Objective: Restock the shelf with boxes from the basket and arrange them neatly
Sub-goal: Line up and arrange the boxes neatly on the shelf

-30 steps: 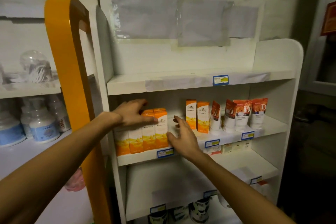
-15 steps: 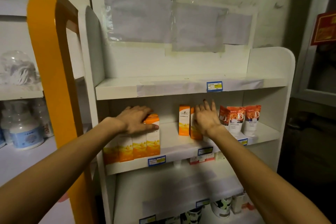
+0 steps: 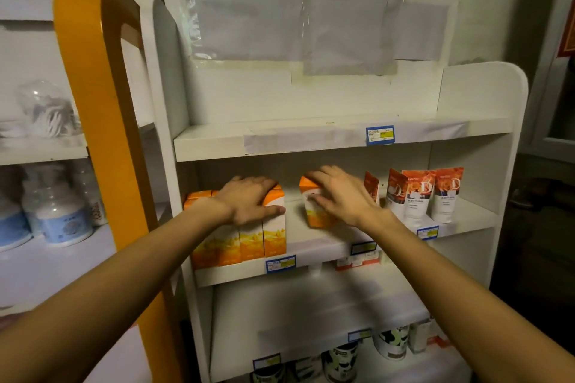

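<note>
Counting left to right: jars (image 3: 63, 221) on the neighbouring white unit at left, behind an orange post (image 3: 102, 109); I can't count them through the blur. Middle shelf (image 3: 314, 246) of the main unit holds a row of four orange boxes (image 3: 249, 242) at centre-left, front edge. Left hand (image 3: 249, 200) lies flat on top of that row, fingers straight, thumb down the front of the rightmost box. Small gap, then a separate orange box (image 3: 314, 208) at centre frame; right hand (image 3: 337, 196) covers it with fingers spread, so whether more boxes stand behind it can't be told. Four upright tubes (image 3: 418, 193) at centre-right. Top shelf carries one price tag (image 3: 379, 135). Cans (image 3: 390, 342) on the bottom shelf, lower right, count unclear.

Versus half a second ago: right hand moved left off the tubes' side onto the box; left hand unchanged.
</note>
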Demonstrator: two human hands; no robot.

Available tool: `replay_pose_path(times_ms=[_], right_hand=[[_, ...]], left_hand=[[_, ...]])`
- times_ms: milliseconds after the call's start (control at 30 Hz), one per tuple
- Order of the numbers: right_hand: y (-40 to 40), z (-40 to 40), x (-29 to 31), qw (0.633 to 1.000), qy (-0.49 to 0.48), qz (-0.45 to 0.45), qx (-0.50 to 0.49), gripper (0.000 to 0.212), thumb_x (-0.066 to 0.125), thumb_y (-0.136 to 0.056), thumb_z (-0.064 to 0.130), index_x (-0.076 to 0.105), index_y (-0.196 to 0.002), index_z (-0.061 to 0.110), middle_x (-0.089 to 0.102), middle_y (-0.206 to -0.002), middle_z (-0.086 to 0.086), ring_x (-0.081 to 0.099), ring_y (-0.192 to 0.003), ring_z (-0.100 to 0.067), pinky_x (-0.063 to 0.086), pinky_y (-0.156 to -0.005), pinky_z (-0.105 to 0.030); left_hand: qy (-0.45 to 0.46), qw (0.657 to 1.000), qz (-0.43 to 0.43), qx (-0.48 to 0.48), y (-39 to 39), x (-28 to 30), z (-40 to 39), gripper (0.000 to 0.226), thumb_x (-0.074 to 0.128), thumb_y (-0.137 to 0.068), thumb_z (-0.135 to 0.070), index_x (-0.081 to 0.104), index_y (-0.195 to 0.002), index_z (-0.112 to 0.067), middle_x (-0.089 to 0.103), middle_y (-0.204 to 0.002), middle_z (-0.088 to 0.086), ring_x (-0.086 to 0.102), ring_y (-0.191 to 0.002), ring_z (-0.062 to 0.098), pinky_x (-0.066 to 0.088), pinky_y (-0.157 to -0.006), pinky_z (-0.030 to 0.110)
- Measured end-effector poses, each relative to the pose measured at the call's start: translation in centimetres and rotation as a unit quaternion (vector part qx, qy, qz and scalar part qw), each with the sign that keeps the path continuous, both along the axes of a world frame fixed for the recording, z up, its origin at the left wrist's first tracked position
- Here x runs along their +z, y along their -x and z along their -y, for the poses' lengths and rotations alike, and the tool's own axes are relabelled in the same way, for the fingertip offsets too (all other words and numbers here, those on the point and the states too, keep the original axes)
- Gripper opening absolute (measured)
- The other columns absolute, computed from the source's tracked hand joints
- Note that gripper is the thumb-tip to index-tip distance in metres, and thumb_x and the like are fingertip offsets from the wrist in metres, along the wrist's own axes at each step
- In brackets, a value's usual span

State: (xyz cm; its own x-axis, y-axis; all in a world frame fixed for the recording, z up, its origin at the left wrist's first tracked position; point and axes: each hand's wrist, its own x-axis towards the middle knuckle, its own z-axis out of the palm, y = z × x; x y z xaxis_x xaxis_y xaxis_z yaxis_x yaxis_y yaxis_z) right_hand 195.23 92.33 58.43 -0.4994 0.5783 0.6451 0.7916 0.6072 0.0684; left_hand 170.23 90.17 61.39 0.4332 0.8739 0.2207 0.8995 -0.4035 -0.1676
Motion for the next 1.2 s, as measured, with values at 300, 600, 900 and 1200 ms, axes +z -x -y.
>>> replay_pose_path(times_ms=[300,600,900,1200], right_hand=[[3.9,1.2,-1.6,0.916,0.287,-0.270,0.080,0.063,0.069,-0.090,0.018,0.041,-0.146,0.022,0.054,-0.133,-0.001,0.058,-0.115,-0.015,0.054,-0.090,-0.026],[6.1,1.5,-6.8,0.811,0.319,-0.482,0.091,0.055,0.067,-0.092,0.014,0.045,-0.141,0.023,0.062,-0.121,0.007,0.062,-0.108,-0.008,0.057,-0.074,-0.017],[6.3,0.3,-7.8,0.756,0.362,-0.526,0.146,0.055,0.061,-0.095,0.008,0.042,-0.144,0.024,0.060,-0.131,0.004,0.059,-0.122,-0.015,0.058,-0.087,-0.029],[5.8,0.4,-7.8,0.770,0.384,-0.484,0.157,0.053,0.054,-0.099,0.011,0.036,-0.146,0.030,0.055,-0.128,0.011,0.056,-0.122,-0.012,0.057,-0.084,-0.024]], left_hand=[[0.047,0.999,0.014,0.003,0.1,0.3,0.5,0.082,0.043,-0.091,-0.070,0.022,-0.156,-0.024,0.032,-0.159,0.002,0.035,-0.143,0.025,0.032,-0.116,0.044],[0.040,0.999,0.018,0.005,0.3,-0.1,0.2,0.083,0.042,-0.091,-0.071,0.017,-0.156,-0.026,0.028,-0.161,0.000,0.031,-0.145,0.023,0.029,-0.118,0.043],[0.045,0.999,0.024,0.009,0.3,-0.3,0.2,0.081,0.042,-0.090,-0.071,0.017,-0.156,-0.031,0.031,-0.160,-0.001,0.034,-0.143,0.023,0.031,-0.117,0.044],[0.061,0.998,0.015,0.012,-0.1,-0.1,0.3,0.074,0.042,-0.092,-0.068,0.010,-0.154,-0.043,0.034,-0.155,0.000,0.037,-0.140,0.027,0.035,-0.113,0.048]])
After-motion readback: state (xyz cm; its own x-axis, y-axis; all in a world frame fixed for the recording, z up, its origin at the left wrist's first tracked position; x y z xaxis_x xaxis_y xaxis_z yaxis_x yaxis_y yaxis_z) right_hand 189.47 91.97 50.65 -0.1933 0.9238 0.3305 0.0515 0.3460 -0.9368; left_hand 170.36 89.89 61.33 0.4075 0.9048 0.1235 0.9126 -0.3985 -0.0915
